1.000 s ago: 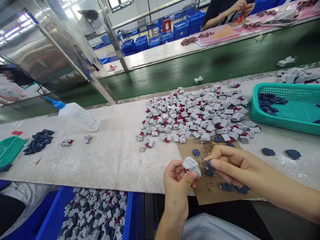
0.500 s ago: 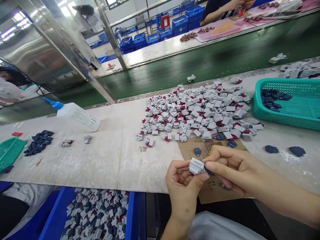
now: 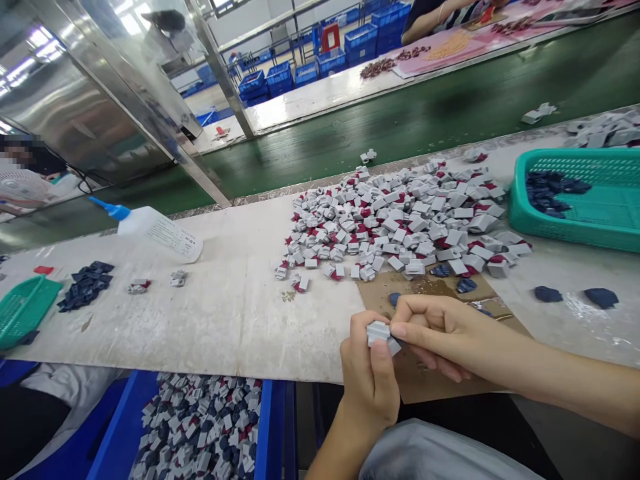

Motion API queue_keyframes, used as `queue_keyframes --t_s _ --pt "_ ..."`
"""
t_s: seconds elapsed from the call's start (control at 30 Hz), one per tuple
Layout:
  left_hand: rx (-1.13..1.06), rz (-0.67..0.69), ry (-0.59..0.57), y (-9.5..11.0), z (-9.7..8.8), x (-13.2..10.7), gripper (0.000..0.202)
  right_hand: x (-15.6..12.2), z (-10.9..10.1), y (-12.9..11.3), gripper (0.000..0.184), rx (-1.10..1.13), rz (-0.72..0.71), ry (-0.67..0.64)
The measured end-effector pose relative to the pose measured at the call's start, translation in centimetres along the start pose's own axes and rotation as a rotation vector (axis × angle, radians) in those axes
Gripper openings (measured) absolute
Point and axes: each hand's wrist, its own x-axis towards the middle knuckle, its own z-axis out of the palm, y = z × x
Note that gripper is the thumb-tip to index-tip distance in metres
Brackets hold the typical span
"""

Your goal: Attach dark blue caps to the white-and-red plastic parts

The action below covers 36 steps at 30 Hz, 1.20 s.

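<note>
My left hand (image 3: 369,377) is closed round a small grey plastic part (image 3: 379,332), thumb up against it. My right hand (image 3: 440,330) pinches the same part from the right, fingers curled; the dark blue piece it held is hidden between the fingers. Both hands hover over a brown cardboard sheet (image 3: 445,383) at the near table edge. Just beyond lies a big pile of grey and red parts (image 3: 395,223). A few loose dark blue pieces (image 3: 467,285) lie on the cardboard.
A teal basket (image 3: 575,223) with dark blue pieces stands at right. A blue bin (image 3: 200,427) of finished parts sits below the table edge. A glue bottle (image 3: 160,230), a dark blue heap (image 3: 85,285) and another teal basket (image 3: 23,310) lie at left. A green conveyor (image 3: 400,133) runs behind; another person works beyond it.
My right hand has brought the dark blue piece against the grey part and both hands have closed together on it. The part has turned in my left hand, and the view has shifted slightly.
</note>
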Motion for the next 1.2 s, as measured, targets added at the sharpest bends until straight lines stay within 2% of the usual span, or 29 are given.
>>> queue_keyframes --t_s 0.1,0.17,0.2,0.27,0.37,0.5,0.6,0.73,0.83,0.93,1.07,1.2 --pt "0.025 0.038 0.074 0.0 0.0 0.3 0.051 0.7 -0.2 -0.5 0.059 0.007 -0.102 0.149" --pt "0.04 0.068 0.077 -0.1 0.2 0.4 0.05 1.3 0.0 -1.3 0.067 0.079 -0.165 0.298" --pt "0.047 0.085 0.069 -0.1 0.3 0.4 0.049 1.5 0.3 -1.9 0.069 0.126 -0.164 0.328" --pt "0.07 0.141 0.03 -0.2 0.5 0.4 0.047 1.9 1.2 -3.1 0.069 0.21 -0.103 0.278" --pt "0.127 0.267 -0.025 -0.2 0.5 0.6 0.041 2.3 2.7 -4.2 0.065 0.285 0.002 0.112" --pt "0.155 0.375 0.027 -0.5 0.7 0.7 0.047 2.4 3.5 -4.1 0.07 0.277 0.016 -0.01" --pt "0.13 0.356 0.057 -1.0 1.0 0.5 0.058 2.2 3.6 -3.8 0.074 0.272 -0.008 0.011" --pt "0.069 0.277 0.059 -1.7 1.4 0.1 0.064 1.7 4.2 -3.4 0.077 0.277 -0.027 0.124" --pt "0.084 0.324 -0.018 -1.9 1.4 0.2 0.06 1.7 4.7 -3.0 0.078 0.284 -0.082 0.208" --pt "0.121 0.392 -0.024 -1.8 1.2 0.8 0.056 2.1 4.8 -2.7 0.078 0.381 -0.04 0.245" --pt "0.086 0.417 0.023 -1.8 0.4 1.4 0.048 2.8 4.4 -2.7 0.076 0.582 0.048 0.155" --pt "0.056 0.376 -0.013 -1.8 0.3 1.5 0.045 3.4 3.6 -3.5 0.076 0.631 0.039 0.03"
